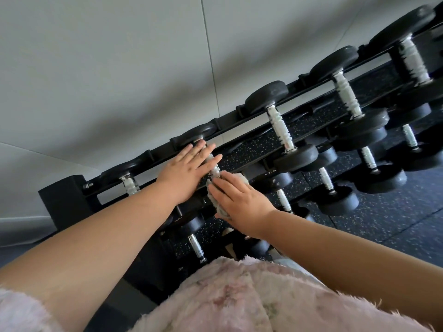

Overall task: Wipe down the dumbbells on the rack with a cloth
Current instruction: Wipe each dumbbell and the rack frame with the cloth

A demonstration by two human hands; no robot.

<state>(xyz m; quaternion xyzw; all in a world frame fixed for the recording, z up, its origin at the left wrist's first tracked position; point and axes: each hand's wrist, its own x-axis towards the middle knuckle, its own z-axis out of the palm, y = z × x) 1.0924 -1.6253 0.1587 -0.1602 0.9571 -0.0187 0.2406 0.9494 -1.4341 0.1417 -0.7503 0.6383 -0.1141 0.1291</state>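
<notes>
A black rack (242, 149) holds several black dumbbells with silver handles in tiers. My left hand (185, 171) lies flat with straight fingers on the handle of the second dumbbell (201, 134) from the left on the top tier. My right hand (242, 202) presses a pale grey cloth (217, 200) against the near head of that same dumbbell; the fingers lie flat over the cloth, and the head under it is hidden. To the right stand a larger dumbbell (280, 125) and still bigger ones (347, 97).
A plain grey wall (119, 68) runs behind the rack. Speckled dark rubber flooring (395, 212) shows at the right. Lower tiers carry more dumbbells (326, 180). My pink fuzzy garment (227, 295) fills the bottom of the view.
</notes>
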